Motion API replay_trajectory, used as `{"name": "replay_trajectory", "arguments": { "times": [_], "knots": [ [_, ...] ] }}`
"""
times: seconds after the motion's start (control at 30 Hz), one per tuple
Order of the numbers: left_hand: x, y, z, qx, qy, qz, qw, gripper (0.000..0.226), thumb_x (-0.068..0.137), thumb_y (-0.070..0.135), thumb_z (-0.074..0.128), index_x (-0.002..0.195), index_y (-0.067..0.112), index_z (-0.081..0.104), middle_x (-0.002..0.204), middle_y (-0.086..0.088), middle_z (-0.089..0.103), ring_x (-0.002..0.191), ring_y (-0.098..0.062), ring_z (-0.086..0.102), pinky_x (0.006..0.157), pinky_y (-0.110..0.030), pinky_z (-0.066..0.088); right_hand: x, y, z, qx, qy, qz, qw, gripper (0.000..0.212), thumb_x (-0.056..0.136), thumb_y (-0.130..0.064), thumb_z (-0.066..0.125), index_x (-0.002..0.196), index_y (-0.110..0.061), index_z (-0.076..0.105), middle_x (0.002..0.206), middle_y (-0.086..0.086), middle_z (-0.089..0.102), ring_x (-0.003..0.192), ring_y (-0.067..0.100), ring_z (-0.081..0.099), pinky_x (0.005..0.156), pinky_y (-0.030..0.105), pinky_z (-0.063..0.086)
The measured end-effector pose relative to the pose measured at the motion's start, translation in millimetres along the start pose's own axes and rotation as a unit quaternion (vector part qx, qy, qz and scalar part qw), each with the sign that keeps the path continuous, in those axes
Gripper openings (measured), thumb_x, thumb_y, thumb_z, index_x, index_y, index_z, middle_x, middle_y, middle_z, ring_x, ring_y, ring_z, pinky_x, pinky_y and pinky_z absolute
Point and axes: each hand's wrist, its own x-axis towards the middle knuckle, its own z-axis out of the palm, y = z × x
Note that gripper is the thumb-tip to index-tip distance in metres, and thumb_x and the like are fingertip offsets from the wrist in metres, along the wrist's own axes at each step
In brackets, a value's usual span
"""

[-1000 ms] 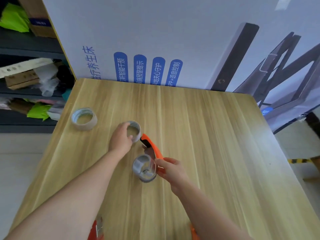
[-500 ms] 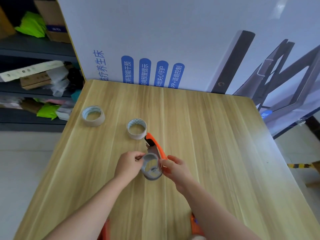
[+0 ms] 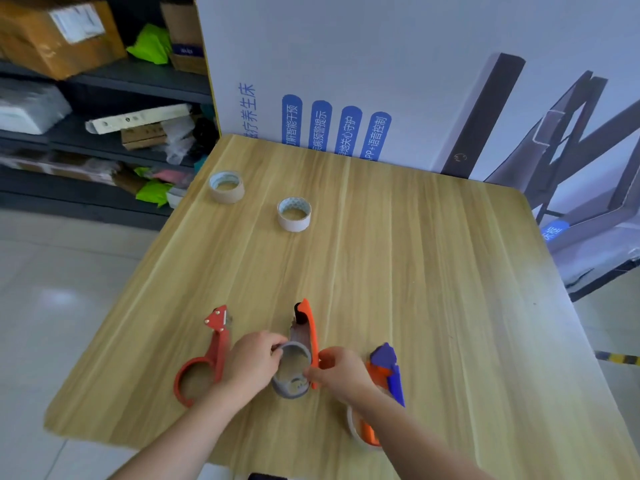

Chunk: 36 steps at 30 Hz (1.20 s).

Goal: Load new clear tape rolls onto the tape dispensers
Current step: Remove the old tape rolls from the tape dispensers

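Note:
An orange tape dispenser (image 3: 309, 327) lies near the front of the wooden table (image 3: 415, 271). A clear tape roll (image 3: 292, 374) sits in its ring. My left hand (image 3: 254, 363) pinches the roll's left rim. My right hand (image 3: 337, 370) grips the dispenser's ring at the roll's right side. A red empty dispenser (image 3: 204, 362) lies left of my hands. An orange and blue dispenser (image 3: 386, 379) with a roll on it lies to the right, partly hidden by my right forearm. Two spare tape rolls (image 3: 227, 187) (image 3: 294, 214) stand farther back.
A large printed cardboard box (image 3: 346, 81) stands along the table's far edge. Dark shelves (image 3: 104, 133) with boxes and bags fill the left background. The table's left and front edges drop to a tiled floor (image 3: 52, 289).
My left hand left the spare roll at the back and came to the roll in the orange dispenser. The view pulled back, bringing the red and the orange-blue dispensers into sight.

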Motion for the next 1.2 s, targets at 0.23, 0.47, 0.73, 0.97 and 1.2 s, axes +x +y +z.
{"name": "replay_trajectory", "arguments": {
  "times": [0.23, 0.47, 0.73, 0.97, 1.2],
  "knots": [
    [-43.2, -6.5, 14.3, 0.048, -0.013, -0.012, 0.999, 0.024, 0.094, 0.021, 0.052, 0.114, 0.022, 0.064, 0.115, 0.003, 0.065, 0.101, -0.018, 0.062, 0.084, -0.033, 0.05, -29.2, 20.9, 29.3, -0.14, -0.002, -0.055, 0.989, 0.022, 0.087, -0.032, 0.06, 0.073, -0.014, 0.059, 0.067, -0.004, 0.053, 0.071, 0.019, 0.053, 0.059, 0.03, 0.04],
    [-37.4, 15.8, 9.1, 0.069, 0.054, 0.073, 0.993, 0.032, 0.094, 0.024, 0.05, 0.125, 0.024, 0.058, 0.118, 0.007, 0.058, 0.116, -0.015, 0.05, 0.091, -0.031, 0.046, -38.2, 25.8, 5.8, -0.114, 0.161, -0.015, 0.98, 0.034, 0.088, -0.039, 0.059, 0.113, -0.016, 0.065, 0.106, 0.001, 0.07, 0.096, 0.02, 0.065, 0.074, 0.029, 0.051],
    [-25.4, 80.8, 53.9, 0.139, -0.161, 0.178, 0.961, 0.034, 0.094, 0.029, 0.05, 0.124, 0.014, 0.056, 0.127, -0.007, 0.054, 0.121, -0.028, 0.049, 0.101, -0.04, 0.041, -47.5, 75.2, -48.6, -0.116, 0.222, 0.153, 0.956, 0.036, 0.087, -0.033, 0.058, 0.117, -0.014, 0.053, 0.107, 0.004, 0.056, 0.102, 0.022, 0.056, 0.078, 0.032, 0.049],
    [-23.7, 102.7, 92.2, 0.145, -0.196, 0.114, 0.963, 0.029, 0.092, 0.036, 0.053, 0.114, 0.016, 0.054, 0.119, -0.005, 0.06, 0.108, -0.028, 0.058, 0.085, -0.037, 0.046, -50.4, 95.7, -51.7, -0.051, 0.078, 0.158, 0.983, 0.026, 0.084, -0.016, 0.048, 0.099, -0.007, 0.067, 0.087, 0.008, 0.074, 0.078, 0.023, 0.074, 0.075, 0.038, 0.061],
    [-2.2, 124.8, 91.8, 0.039, -0.111, 0.032, 0.993, 0.025, 0.083, 0.018, 0.048, 0.099, 0.028, 0.064, 0.097, 0.007, 0.069, 0.088, -0.02, 0.063, 0.065, -0.028, 0.044, -35.5, 97.1, -93.5, 0.055, 0.092, 0.102, 0.989, 0.017, 0.072, -0.025, 0.064, 0.088, -0.018, 0.065, 0.086, 0.008, 0.074, 0.068, 0.015, 0.066, 0.066, 0.033, 0.057]
  ]
}}
